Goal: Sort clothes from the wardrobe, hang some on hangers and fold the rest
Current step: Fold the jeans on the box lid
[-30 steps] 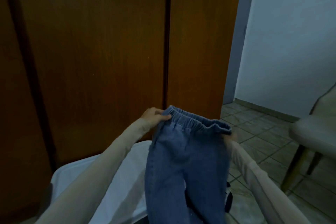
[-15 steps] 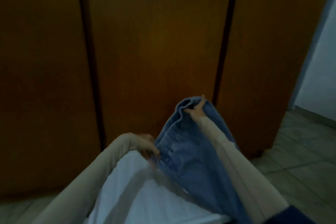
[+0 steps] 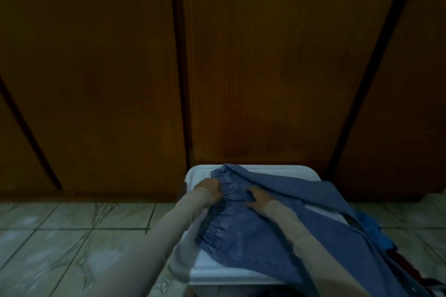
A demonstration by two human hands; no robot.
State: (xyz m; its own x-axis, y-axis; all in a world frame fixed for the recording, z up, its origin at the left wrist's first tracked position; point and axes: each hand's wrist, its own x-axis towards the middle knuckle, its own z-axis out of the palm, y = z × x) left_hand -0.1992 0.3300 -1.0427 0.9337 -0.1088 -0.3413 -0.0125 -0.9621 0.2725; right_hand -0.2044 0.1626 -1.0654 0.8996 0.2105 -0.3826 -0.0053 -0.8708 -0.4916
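Note:
Blue denim trousers (image 3: 260, 231) with an elastic waistband lie spread on a white plastic stool (image 3: 200, 176), their legs trailing off to the right. My left hand (image 3: 209, 188) grips the gathered waistband at its far left end. My right hand (image 3: 257, 199) rests flat on the denim just right of the waistband, fingers spread. Both arms wear beige sleeves.
Closed brown wardrobe doors (image 3: 253, 67) fill the view behind the stool. Pale green floor tiles (image 3: 72, 236) lie to the left. More blue cloth (image 3: 376, 231) and a dark red item (image 3: 400, 263) sit low at the right of the stool.
The trousers were held up by the waistband in the air; they have come down and now lie flat on the stool. My view has tipped downward toward the floor.

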